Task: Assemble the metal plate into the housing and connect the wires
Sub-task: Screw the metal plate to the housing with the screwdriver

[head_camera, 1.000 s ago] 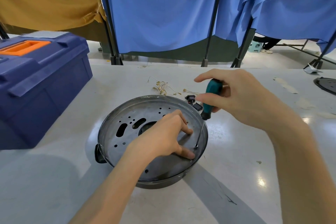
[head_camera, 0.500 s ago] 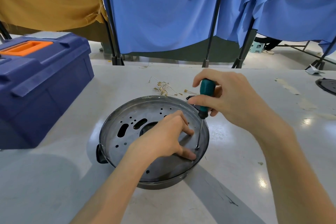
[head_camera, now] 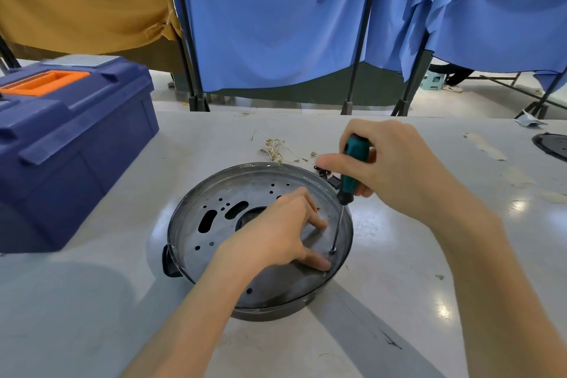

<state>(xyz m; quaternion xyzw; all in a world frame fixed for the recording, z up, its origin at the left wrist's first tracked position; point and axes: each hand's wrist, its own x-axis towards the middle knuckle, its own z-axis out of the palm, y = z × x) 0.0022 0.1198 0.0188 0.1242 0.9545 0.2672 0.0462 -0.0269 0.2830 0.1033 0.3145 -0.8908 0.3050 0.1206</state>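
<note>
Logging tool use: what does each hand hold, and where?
Right hand grips the teal-handled screwdriver by its handle; left hand only presses the round perforated metal plate.

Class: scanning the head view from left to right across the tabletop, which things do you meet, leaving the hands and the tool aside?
blue toolbox → housing with the metal plate in it → pale tape scrap → dark round part at the right edge
</note>
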